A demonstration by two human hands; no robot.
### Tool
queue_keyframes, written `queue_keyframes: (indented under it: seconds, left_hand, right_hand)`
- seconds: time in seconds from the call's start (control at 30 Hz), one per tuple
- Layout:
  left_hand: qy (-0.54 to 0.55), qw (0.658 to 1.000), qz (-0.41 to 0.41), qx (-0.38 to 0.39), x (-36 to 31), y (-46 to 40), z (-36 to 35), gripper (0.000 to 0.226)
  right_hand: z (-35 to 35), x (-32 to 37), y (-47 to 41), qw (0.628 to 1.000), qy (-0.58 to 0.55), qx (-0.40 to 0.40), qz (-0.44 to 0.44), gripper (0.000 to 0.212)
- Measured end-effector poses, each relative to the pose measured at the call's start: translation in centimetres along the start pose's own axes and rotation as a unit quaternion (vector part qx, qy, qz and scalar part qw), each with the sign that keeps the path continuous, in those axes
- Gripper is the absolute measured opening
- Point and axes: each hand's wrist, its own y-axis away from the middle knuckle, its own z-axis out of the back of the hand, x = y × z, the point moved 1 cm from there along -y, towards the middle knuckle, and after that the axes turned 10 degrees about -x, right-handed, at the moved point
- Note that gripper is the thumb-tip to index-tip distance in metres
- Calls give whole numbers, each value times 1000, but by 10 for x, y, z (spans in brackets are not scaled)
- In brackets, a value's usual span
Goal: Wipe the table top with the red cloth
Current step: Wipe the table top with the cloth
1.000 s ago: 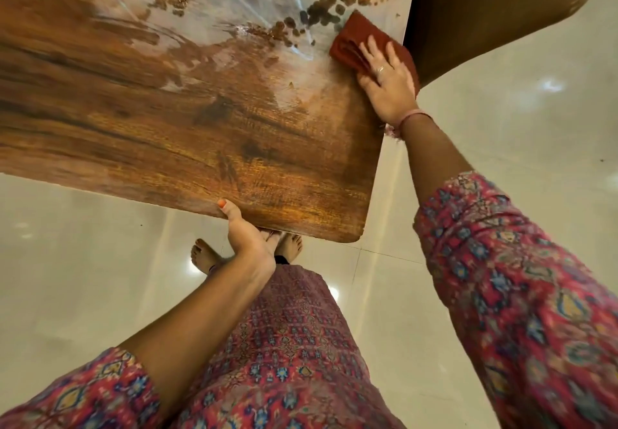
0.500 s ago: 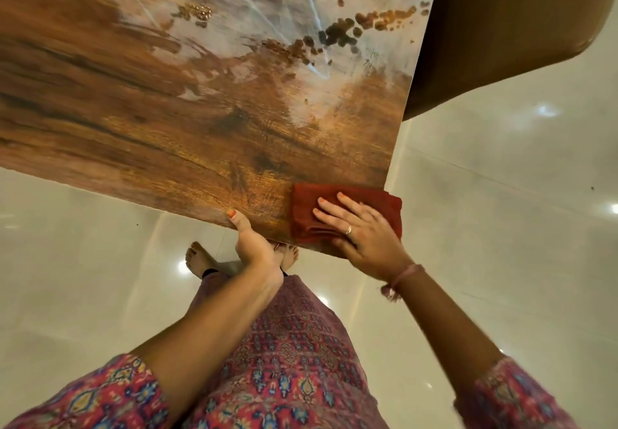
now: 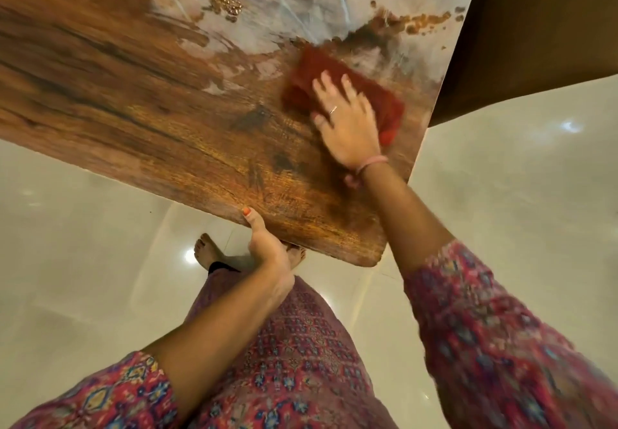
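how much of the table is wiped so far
Partly done, it seems. The near part of the table top shows bare wood grain and looks wiped. In hand: the right hand presses the red cloth flat near the right edge, while the left hand grips the near edge. Left: the far part, with pale smears and brown droplets.

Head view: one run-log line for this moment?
phase: wiping | right hand: flat on cloth | left hand: gripping table edge | droplets: unwiped

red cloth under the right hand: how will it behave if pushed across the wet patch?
The red cloth looks soft and folded, so it probably bunches unless pressed flat, as the right hand does now. On the wet table top it likely slides easily and soaks up droplets.
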Motion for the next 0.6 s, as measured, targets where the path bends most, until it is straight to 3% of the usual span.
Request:
queue_keyframes:
  seconds: [0.13, 0.23, 0.3, 0.37, 0.43, 0.5, 0.6]
  left_hand:
    - [-9, 1000, -2, 14, -1, 1, 2, 65]
    - [-12, 999, 6, 32, -3, 2, 2, 63]
    - [-4, 999, 14, 44, -3, 0, 5, 74]
    - [2, 999, 19, 51, -3, -1, 6, 77]
    - [13, 998, 27, 51, -3, -1, 9, 79]
    - [21, 998, 27, 54, -5, 0, 10, 76]
    - [20, 997, 31, 61, -6, -3, 11, 70]
  right_hand:
    - [-11, 31, 83, 980, -36, 109, 165, 54]
    - [5, 3, 45, 959, -52, 142, 239, 52]
    - [14, -21, -4, 980, -37, 85, 178, 53]
    - [28, -43, -57, 999, -46, 6, 15, 54]
    - [35, -50, -88, 991, -41, -24, -128, 55]
    - [26, -32, -84, 989, -13, -25, -148, 57]
    - [9, 3, -14, 995, -7, -44, -94, 58]
